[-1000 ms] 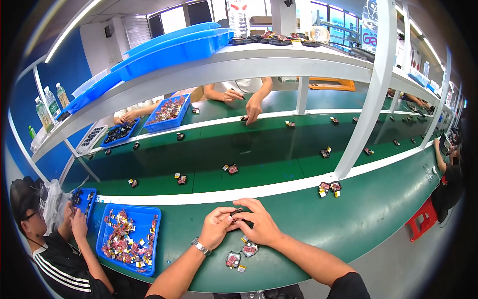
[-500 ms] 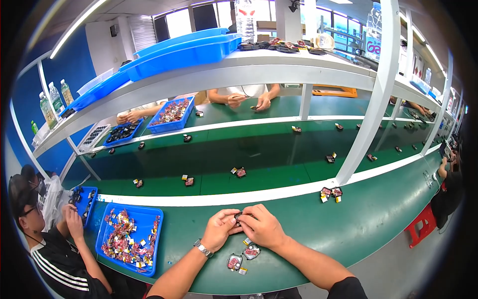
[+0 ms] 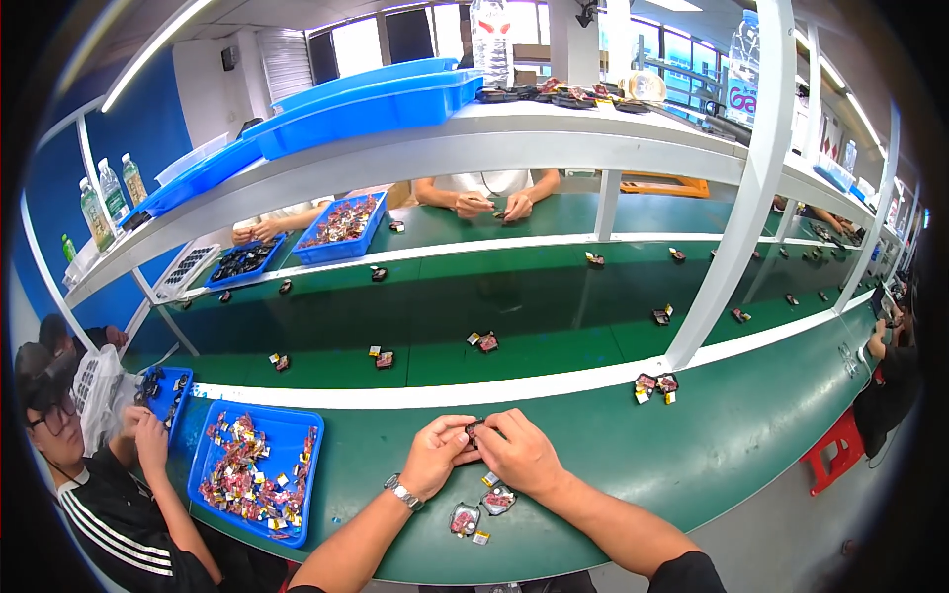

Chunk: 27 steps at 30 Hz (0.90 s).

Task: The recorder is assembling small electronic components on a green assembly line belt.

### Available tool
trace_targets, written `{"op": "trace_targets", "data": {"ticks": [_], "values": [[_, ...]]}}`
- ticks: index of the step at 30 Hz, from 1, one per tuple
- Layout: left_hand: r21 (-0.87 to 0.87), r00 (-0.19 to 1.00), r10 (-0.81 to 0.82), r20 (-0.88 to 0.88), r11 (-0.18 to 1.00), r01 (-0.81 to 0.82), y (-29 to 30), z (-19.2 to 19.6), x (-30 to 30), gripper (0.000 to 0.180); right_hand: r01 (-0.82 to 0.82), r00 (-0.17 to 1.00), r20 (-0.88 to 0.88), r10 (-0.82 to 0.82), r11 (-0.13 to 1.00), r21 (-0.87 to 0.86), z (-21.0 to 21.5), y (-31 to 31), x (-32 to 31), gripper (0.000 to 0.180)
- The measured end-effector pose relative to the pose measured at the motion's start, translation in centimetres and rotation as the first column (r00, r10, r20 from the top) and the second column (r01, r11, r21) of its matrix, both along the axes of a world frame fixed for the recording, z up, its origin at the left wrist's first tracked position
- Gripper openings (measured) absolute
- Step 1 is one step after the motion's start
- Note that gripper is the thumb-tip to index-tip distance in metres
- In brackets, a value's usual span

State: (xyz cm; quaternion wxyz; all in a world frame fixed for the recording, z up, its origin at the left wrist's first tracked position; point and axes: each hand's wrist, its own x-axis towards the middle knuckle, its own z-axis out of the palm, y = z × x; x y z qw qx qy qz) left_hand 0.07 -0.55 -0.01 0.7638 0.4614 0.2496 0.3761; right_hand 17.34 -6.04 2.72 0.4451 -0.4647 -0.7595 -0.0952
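Observation:
My left hand [image 3: 435, 457] and my right hand [image 3: 519, 453] meet above the green tabletop. Between their fingertips is a small black-cased electronic module [image 3: 474, 432], mostly covered by the fingers. The left fingers steady it from the side, while the right thumb and fingers pinch at its top. Just below my hands lie two similar modules, one black-rimmed with a reddish board [image 3: 465, 519] and the other beside it [image 3: 498, 500]. Each has a small white-and-yellow part by it.
At my left stands a blue tray [image 3: 314, 474] heaped with small reddish boards. A co-worker [image 3: 109, 514] sits beyond it, by another blue tray [image 3: 184, 397]. A white rail [image 3: 435, 395] separates my tabletop from the green belt [image 3: 435, 366] carrying spaced modules. A shelf post [image 3: 736, 208] rises at right.
Modules on the belt have shifted slightly to the right. The co-worker at left has turned their head. My hands stay nearly in place around the module.

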Motion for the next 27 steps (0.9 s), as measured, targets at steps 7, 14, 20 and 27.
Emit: {"op": "trace_targets", "data": {"ticks": [7,14,20,27], "values": [[0.011,1.000,-0.004,-0.007,1.000,0.004,0.0,-0.1,0.2,0.028,0.042,0.999,0.004,-0.042,0.999,-0.034,-0.2,0.0,-0.1,0.017],[0.007,0.998,0.058,-0.037,0.998,-0.058,0.1,-0.4,0.2,0.027,0.056,0.998,0.005,-0.056,0.998,0.012,-0.1,-0.1,-0.7,0.023],[-0.039,0.995,0.072,0.076,0.997,-0.069,0.1,0.6,0.5,0.047,0.060,0.997,-0.053,-0.063,0.997,-0.050,-1.1,2.6,0.8,0.026],[0.076,0.996,0.085,-0.036,0.994,-0.082,1.2,0.9,0.6,0.037,0.503,0.836,-0.119,-0.536,0.834,-0.225,-3.6,12.9,13.0,0.012]]}}
